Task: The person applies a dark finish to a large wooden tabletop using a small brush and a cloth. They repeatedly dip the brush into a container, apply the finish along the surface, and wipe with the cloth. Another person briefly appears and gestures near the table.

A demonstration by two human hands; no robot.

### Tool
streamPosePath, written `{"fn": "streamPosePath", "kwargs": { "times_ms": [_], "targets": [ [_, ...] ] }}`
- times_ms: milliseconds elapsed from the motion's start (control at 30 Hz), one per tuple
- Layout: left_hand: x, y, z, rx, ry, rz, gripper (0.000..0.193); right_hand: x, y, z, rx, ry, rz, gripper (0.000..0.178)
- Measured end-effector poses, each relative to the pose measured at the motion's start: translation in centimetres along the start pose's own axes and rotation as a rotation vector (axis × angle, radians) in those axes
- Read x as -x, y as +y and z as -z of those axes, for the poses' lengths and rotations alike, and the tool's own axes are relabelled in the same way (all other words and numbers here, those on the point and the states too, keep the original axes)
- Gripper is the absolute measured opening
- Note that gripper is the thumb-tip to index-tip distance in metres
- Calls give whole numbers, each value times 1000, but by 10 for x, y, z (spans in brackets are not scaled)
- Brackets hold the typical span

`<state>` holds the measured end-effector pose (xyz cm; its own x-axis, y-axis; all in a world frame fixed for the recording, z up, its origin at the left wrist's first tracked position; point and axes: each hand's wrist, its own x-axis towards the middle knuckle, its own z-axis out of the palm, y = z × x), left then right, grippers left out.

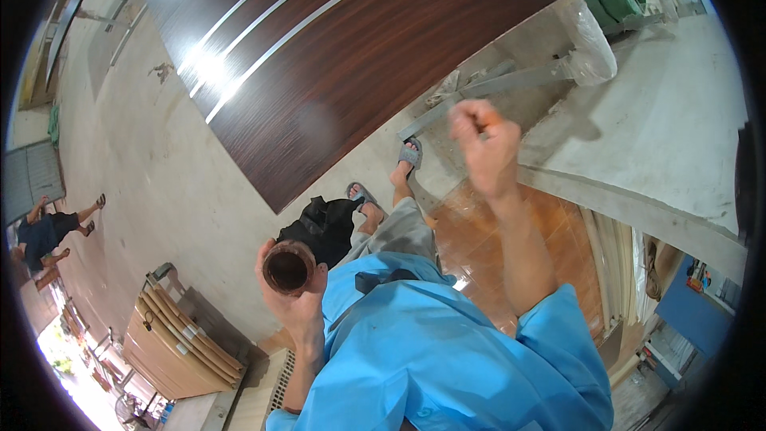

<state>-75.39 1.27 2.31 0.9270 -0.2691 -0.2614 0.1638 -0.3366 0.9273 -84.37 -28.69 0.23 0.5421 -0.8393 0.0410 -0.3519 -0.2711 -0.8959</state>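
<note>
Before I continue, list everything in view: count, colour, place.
Panel: one, dark brown, top centre
Open container: one, brown, left of centre
Limp item: one, black, beside container
Plastic wrap: one, whitish, upper right
Bundled cloth: one, green, upper right
Ledge: one, grey, right
Tiles: several, orange, centre right
Stacked boards: several, tan, lower left
Flat item: one, blue, lower right
Other person: one, dark clothes, far left
Sandals: two, grey, centre
Shirt: one, blue, bottom centre
Left hand: one, bare, around container
Right hand: one, bare, centre right; grip unclear
</note>
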Motion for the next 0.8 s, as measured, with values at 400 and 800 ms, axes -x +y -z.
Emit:
{"fn": "streamPosePath", "kwargs": {
  "times_ms": [400,800],
  "targets": [
    [3,17,-39,-31,-163,-6,86,-43,23,37,9,34,-56,18],
    [-5,19,-55,-77,-223,-37,87,-39,10,35,-36,8,-88,15]
  ]
}}
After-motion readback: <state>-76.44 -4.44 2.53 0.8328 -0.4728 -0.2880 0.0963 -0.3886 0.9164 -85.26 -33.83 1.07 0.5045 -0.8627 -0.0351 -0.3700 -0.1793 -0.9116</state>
